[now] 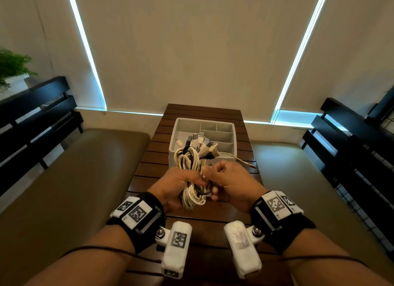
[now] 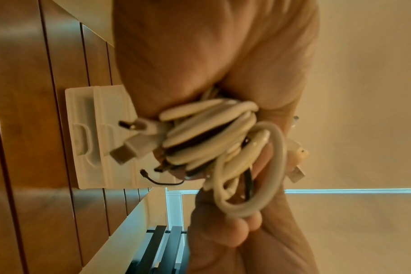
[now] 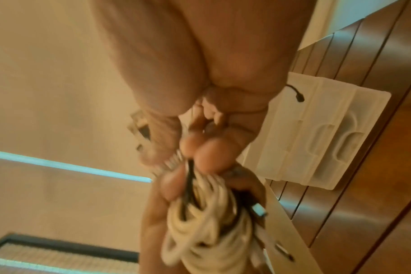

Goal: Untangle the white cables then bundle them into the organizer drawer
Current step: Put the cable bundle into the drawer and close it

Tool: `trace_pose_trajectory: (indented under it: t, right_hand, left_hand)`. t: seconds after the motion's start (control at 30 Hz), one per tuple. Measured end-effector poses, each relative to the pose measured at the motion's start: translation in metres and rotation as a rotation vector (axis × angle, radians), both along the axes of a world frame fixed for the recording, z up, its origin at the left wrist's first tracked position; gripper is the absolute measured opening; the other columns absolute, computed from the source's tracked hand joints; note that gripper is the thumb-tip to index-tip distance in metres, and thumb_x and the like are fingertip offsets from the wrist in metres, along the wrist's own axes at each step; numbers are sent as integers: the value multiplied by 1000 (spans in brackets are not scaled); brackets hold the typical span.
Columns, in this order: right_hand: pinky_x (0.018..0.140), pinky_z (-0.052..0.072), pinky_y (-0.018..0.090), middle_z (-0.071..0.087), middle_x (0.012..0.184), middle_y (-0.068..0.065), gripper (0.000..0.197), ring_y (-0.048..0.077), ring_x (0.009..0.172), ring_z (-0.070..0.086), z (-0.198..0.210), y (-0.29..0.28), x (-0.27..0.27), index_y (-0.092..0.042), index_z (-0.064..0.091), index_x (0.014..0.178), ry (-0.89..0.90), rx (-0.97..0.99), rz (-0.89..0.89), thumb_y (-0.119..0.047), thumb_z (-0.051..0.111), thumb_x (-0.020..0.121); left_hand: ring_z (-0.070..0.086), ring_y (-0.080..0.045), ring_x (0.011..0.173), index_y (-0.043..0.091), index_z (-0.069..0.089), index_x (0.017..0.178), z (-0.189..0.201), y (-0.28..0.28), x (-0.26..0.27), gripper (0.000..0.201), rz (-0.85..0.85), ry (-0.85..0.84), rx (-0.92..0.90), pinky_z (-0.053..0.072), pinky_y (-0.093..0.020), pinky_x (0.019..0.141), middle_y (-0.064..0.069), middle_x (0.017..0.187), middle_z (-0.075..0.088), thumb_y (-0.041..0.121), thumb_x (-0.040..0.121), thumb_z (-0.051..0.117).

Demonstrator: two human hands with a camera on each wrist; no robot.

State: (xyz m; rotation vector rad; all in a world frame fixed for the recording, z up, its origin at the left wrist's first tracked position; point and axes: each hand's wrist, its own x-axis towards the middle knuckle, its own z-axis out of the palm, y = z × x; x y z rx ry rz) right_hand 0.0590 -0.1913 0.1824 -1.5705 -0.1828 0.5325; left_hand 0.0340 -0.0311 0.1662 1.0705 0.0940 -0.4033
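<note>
A coiled bundle of white cables (image 1: pixel 191 157) with a few black strands hangs above the brown slatted table. My left hand (image 1: pixel 185 184) grips the bundle round its middle, and loops stick out above and below the fist. My right hand (image 1: pixel 213 179) is curled against the bundle's right side, its fingertips (image 3: pixel 205 153) pinching strands at the coil (image 3: pixel 200 231). Several USB plugs fan out at the top (image 2: pixel 127 148). The white organizer (image 1: pixel 213 124), divided into compartments, stands just beyond the hands. One cable end (image 1: pixel 242 160) trails over its front right corner onto the table.
The narrow wooden table (image 1: pixel 202 109) runs away from me between two cushioned benches (image 1: pixel 74 179) (image 1: pixel 309 168) with black slatted backs. Closed roller blinds fill the wall ahead. A green plant (image 1: pixel 12 65) sits at the far left.
</note>
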Motion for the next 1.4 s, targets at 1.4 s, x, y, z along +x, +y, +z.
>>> trace_pose_trajectory:
  t: [1.4]
  right_hand:
    - [75,60,40,72,100,19,36,32,93,70,7,-21,-3,3,65,106,3,92,10,12,71,71]
  left_hand:
    - [71,-18,98,15,72,108,-4,-12,-6,46,69,-355,546,56,-38,87,-1,101,76,7,65,87]
